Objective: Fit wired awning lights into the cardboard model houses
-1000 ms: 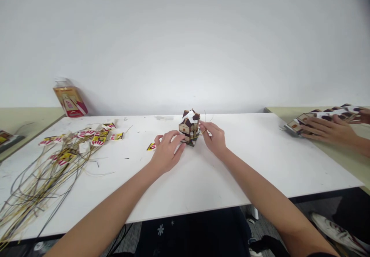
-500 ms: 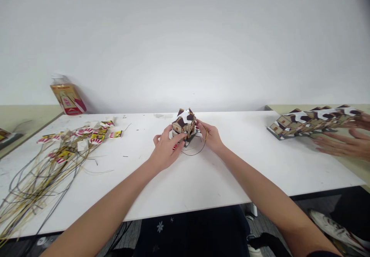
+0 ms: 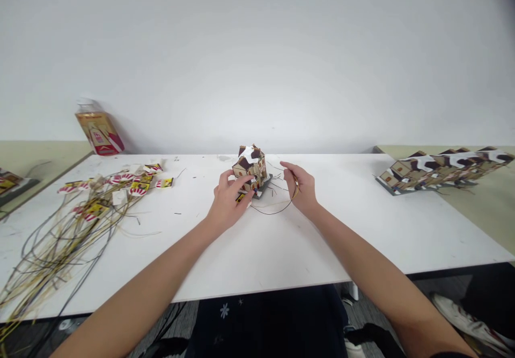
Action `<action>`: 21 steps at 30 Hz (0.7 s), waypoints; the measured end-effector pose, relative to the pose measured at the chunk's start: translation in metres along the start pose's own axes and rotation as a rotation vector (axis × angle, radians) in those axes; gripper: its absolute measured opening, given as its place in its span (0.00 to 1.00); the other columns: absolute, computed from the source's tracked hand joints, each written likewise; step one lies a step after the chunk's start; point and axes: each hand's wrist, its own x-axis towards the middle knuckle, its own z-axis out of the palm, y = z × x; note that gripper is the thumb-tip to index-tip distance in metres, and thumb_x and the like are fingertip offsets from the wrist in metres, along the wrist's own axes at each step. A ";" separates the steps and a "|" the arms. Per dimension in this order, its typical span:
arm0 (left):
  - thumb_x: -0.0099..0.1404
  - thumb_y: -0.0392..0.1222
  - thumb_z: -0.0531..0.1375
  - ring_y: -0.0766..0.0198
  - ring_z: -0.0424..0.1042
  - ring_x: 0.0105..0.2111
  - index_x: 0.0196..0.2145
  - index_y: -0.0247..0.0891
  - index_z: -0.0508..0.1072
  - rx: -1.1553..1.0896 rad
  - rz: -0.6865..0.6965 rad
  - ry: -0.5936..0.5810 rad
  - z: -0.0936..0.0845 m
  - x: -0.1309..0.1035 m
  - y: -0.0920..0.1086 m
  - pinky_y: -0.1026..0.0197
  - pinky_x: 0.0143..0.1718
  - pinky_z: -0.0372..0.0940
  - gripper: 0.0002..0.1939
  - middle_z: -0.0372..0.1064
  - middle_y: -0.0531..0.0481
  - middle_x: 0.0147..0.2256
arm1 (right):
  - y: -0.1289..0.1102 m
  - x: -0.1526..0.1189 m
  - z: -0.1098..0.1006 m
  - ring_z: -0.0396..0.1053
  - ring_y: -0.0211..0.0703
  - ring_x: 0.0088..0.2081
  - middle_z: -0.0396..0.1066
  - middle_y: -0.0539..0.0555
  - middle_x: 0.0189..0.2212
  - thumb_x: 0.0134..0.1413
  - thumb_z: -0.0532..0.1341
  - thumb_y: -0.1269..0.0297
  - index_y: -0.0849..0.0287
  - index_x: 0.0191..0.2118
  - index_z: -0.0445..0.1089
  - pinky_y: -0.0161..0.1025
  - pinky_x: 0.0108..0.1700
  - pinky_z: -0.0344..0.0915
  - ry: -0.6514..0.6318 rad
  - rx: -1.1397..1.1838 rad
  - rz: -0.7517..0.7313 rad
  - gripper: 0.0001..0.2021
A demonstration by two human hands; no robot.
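A miniature house [image 3: 250, 166] with a brown roof and white snow patches stands on a dark base at the middle of the table. My left hand [image 3: 229, 199] is closed around its lower left side, fingers on the front wall. Beneath those fingers peeks a small yellow piece [image 3: 240, 197], mostly hidden. Apart from the house, to its right, my right hand [image 3: 301, 187] is closed on thin yellow and black wires [image 3: 296, 186]. One dark wire loops from there back toward the house's base.
Several striped awning pieces [image 3: 139, 187] with long tangled wires [image 3: 60, 261] lie at the left. A bottle [image 3: 100, 132] leans by the wall. A row of similar miniature houses [image 3: 438, 167] stands at the right, and part of another [image 3: 10, 182] shows at far left.
My right hand has drawn away from the house to the right with the wires. The house has shifted slightly left. Another person's hands have left the row of houses at the right.
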 end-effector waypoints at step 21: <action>0.60 0.50 0.64 0.66 0.72 0.38 0.47 0.45 0.73 -0.332 -0.153 0.078 -0.005 0.004 -0.002 0.52 0.47 0.72 0.18 0.60 0.47 0.50 | 0.009 -0.008 0.004 0.72 0.38 0.29 0.77 0.54 0.32 0.64 0.55 0.59 0.57 0.39 0.76 0.34 0.32 0.64 -0.285 -0.264 -0.159 0.13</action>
